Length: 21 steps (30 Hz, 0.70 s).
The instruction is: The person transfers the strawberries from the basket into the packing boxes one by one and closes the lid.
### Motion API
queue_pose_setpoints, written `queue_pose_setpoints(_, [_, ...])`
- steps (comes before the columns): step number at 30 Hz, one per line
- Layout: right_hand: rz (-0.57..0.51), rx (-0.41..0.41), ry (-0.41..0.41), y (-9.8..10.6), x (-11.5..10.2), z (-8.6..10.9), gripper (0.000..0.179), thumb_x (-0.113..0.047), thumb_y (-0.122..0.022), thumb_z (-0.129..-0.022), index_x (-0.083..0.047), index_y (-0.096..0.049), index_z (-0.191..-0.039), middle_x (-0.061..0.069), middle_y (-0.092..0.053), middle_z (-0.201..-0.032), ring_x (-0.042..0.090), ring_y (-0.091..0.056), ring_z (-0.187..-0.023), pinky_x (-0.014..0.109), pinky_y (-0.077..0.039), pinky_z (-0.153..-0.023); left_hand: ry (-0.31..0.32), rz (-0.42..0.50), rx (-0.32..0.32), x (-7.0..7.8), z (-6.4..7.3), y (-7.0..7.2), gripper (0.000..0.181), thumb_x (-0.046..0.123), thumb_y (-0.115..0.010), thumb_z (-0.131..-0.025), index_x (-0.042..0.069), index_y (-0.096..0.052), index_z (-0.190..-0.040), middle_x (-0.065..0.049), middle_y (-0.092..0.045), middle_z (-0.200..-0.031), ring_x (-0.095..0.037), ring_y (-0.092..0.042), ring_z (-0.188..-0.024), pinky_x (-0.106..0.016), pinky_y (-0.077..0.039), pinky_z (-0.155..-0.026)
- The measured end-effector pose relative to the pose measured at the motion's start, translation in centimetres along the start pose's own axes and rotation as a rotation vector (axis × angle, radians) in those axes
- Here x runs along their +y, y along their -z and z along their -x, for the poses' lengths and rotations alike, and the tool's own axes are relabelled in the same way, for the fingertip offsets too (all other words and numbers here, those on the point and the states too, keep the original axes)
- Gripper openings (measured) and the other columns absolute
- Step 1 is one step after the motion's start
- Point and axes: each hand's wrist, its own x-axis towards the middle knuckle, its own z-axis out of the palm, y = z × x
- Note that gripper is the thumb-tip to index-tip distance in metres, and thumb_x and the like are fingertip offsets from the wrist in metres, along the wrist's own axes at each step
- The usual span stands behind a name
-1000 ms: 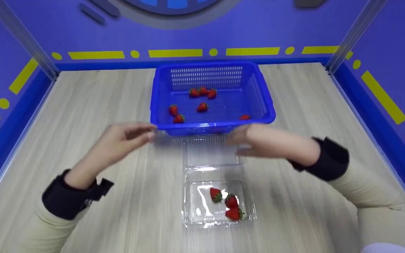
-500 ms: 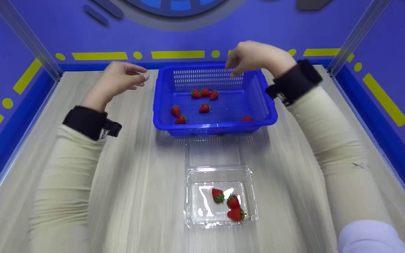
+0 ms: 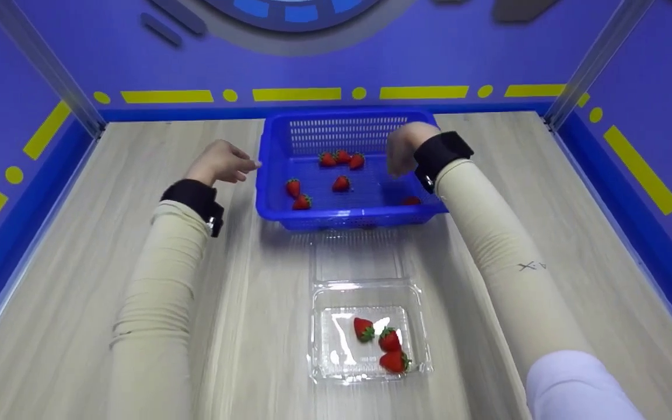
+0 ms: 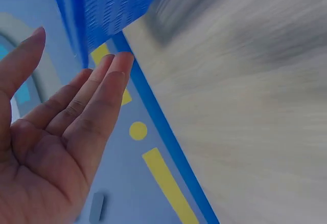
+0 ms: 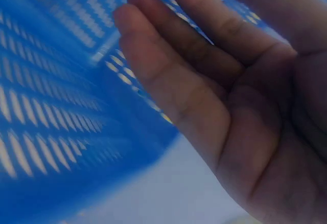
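Observation:
A blue plastic basket with slotted walls holds several red strawberries. My right hand reaches down inside its right part, above a strawberry by the front right corner. In the right wrist view the right hand has loosely bent fingers and an uncovered palm with nothing in it. My left hand is at the basket's left rim, fingertips right beside it. The left wrist view shows that hand's palm bare and fingers nearly straight. In front, an opened clear plastic box contains three strawberries.
The transparent lid of the box lies folded back toward the basket. A wooden table carries everything, with blue panels standing at its back and sides. Black bands circle both wrists.
Both hands went forward from beside the basket's front edge. The right hand then came down into the basket, while the left moved right to its left rim. The strawberries stay where they were.

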Motion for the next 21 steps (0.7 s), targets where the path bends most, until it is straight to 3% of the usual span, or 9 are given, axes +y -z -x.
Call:
queue_pose_setpoints(2, [0.01, -0.031, -0.007, -0.6, 0.3, -0.6, 0.018, -0.023, -0.068, -0.092, -0.015, -0.065, -0.077, -0.009, -0.051, -0.068, 0.007, -0.043, -0.063, 0.018, -0.037, -0.054, 0.018, 0.004, -0.014, 0.1, -0.4, -0.7, 0.055, 0.025, -0.067, -0.1, -0.013, -0.055, -0.138, -0.032, -0.063, -0.135, -0.003, -0.065, -0.072, -0.026, -0.064, -0.088])
queue_pose_setpoints(4, [-0.048, -0.056, -0.022, -1.1, 0.5, -1.0, 0.021, -0.019, -0.069, -0.09, -0.016, -0.059, -0.071, -0.01, -0.047, -0.061, 0.006, -0.04, -0.058, 0.018, -0.034, -0.051, 0.028, 0.035, -0.023, 0.2, -0.6, -1.3, 0.054, 0.023, -0.068, -0.099, -0.015, -0.056, -0.136, -0.031, -0.068, -0.127, -0.004, -0.066, -0.068, -0.027, -0.065, -0.085])
queue_pose_setpoints(7, [-0.155, -0.075, -0.053, -1.7, 0.7, -1.3, 0.011, -0.012, -0.074, -0.084, -0.013, -0.068, -0.076, -0.01, -0.056, -0.061, 0.005, -0.05, -0.06, 0.017, -0.043, -0.052, 0.047, 0.119, -0.026, 0.4, -0.9, -1.8, 0.05, 0.017, -0.068, -0.099, -0.018, -0.057, -0.132, -0.019, -0.075, -0.095, -0.003, -0.064, -0.058, -0.023, -0.065, -0.071])
queue_pose_setpoints(9, [-0.244, -0.098, -0.107, -2.0, 0.7, -1.2, 0.005, -0.009, -0.076, -0.082, -0.013, -0.073, -0.082, -0.009, -0.062, -0.065, 0.007, -0.056, -0.065, 0.017, -0.048, -0.057, 0.06, 0.182, -0.027, 0.6, -0.9, -2.0, 0.044, 0.012, -0.068, -0.098, -0.019, -0.058, -0.128, -0.006, -0.068, -0.075, -0.002, -0.062, -0.051, -0.019, -0.062, -0.061])
queue_pose_setpoints(13, [-0.297, -0.118, -0.246, -2.5, 0.5, -0.7, 0.012, -0.011, -0.078, -0.081, -0.012, -0.068, -0.075, -0.005, -0.061, -0.064, 0.012, -0.056, -0.067, 0.022, -0.049, -0.058, 0.097, 0.259, -0.009, 1.0, -1.0, -2.2, 0.017, 0.005, -0.066, -0.098, -0.011, -0.061, -0.099, 0.003, -0.058, -0.057, -0.002, -0.06, -0.044, -0.018, -0.058, -0.051])
queue_pose_setpoints(17, [-0.355, -0.07, -0.333, -3.1, -0.1, -0.1, 0.011, -0.011, -0.082, -0.077, -0.011, -0.071, -0.077, -0.001, -0.063, -0.072, 0.018, -0.058, -0.073, 0.026, -0.053, -0.06, 0.133, 0.21, 0.02, 1.4, -1.2, -2.4, 0.027, 0.007, -0.065, -0.098, 0.001, -0.052, -0.076, 0.002, -0.055, -0.049, -0.004, -0.056, -0.038, -0.016, -0.054, -0.044])
queue_pose_setpoints(21, [-0.328, -0.028, -0.315, -3.9, -0.4, 0.3, 0.009, -0.009, -0.082, -0.075, -0.012, -0.073, -0.076, 0.002, -0.062, -0.078, 0.021, -0.057, -0.079, 0.028, -0.054, -0.06, 0.158, 0.112, 0.028, 1.8, -1.4, -2.6, 0.031, 0.011, -0.066, -0.099, 0.001, -0.051, -0.074, 0.001, -0.053, -0.042, -0.004, -0.053, -0.033, -0.016, -0.052, -0.041])
